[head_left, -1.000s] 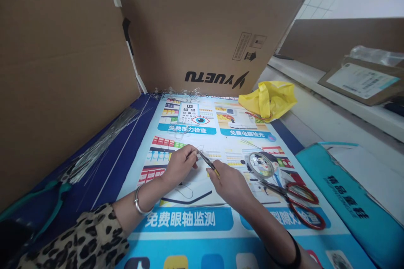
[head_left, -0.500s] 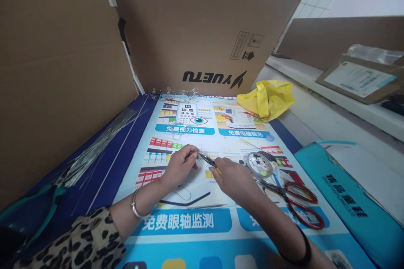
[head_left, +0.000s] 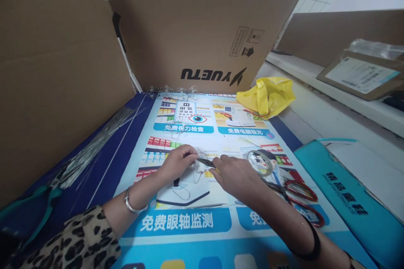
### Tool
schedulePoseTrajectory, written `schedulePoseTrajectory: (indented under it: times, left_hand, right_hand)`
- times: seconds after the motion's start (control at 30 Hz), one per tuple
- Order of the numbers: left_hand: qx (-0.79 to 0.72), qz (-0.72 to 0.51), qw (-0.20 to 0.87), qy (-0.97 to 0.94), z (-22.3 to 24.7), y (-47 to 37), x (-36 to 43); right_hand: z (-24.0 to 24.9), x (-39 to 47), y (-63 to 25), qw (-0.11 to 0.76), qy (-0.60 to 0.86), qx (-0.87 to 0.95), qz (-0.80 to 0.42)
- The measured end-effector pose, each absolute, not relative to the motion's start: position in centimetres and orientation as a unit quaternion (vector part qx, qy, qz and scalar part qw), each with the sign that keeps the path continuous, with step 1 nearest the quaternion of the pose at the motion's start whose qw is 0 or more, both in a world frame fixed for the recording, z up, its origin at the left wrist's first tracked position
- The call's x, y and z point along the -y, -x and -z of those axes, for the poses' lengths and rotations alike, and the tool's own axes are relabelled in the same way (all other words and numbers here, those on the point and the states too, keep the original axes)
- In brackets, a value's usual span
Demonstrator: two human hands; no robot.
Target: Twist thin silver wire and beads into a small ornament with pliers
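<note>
My left hand (head_left: 179, 163) pinches a piece of thin, bent wire (head_left: 198, 175) over the middle of the printed sheet. My right hand (head_left: 235, 175) is closed around pliers (head_left: 207, 162), whose dark, narrow jaws point left and meet the wire at my left fingertips. Loops of the wire hang below the jaws. A separate bent wire (head_left: 183, 198) lies on the sheet beneath my left wrist. Beyond my right hand sit a roll of clear tape (head_left: 260, 163) and scissors with red handles (head_left: 302, 190), partly covered by my right forearm.
Cardboard panels (head_left: 176, 21) stand at the back and left. A bundle of straight wires (head_left: 94, 151) and teal-handled cutters (head_left: 53, 195) lie at left. Twisted wire pieces (head_left: 176, 92) lie along the back. A yellow bag (head_left: 268, 97) and a teal box (head_left: 341, 193) are at right.
The pliers have turned to lie flatter, and the wire loops now show below the jaws. My left forearm has shifted slightly left; the view has moved a little.
</note>
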State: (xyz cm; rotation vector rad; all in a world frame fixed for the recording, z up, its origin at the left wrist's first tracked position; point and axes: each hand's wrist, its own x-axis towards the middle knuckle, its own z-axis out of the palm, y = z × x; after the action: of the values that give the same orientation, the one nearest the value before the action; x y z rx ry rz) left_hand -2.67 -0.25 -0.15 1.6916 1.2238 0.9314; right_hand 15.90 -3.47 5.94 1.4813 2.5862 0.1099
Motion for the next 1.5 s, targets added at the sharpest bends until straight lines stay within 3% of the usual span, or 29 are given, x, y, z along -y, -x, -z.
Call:
schedulePoseTrajectory:
  times: [0.63,1.07,1.37,1.5]
  left_hand:
    - [-0.478,-0.419,0.404,-0.658,0.3,2.7,0.3]
    - [-0.515,-0.474,0.498,-0.512,0.8,3.1,-0.6]
    - [-0.402,-0.381,0.684,-0.475,0.1,3.0,0.0]
    - [-0.390,-0.373,0.697,-0.472,0.2,3.2,-0.1]
  right_hand:
    - [-6.0,2.8,-15.3,0.091,-0.499,-0.861,-0.033]
    - [-0.9,4.7,-15.7,0.008,-0.566,-0.823,-0.057]
    - [-1.5,3.0,-17.5,-0.110,-0.619,-0.773,0.088]
    - [-1.2,2.2,-18.1,-0.102,-0.615,-0.781,0.049]
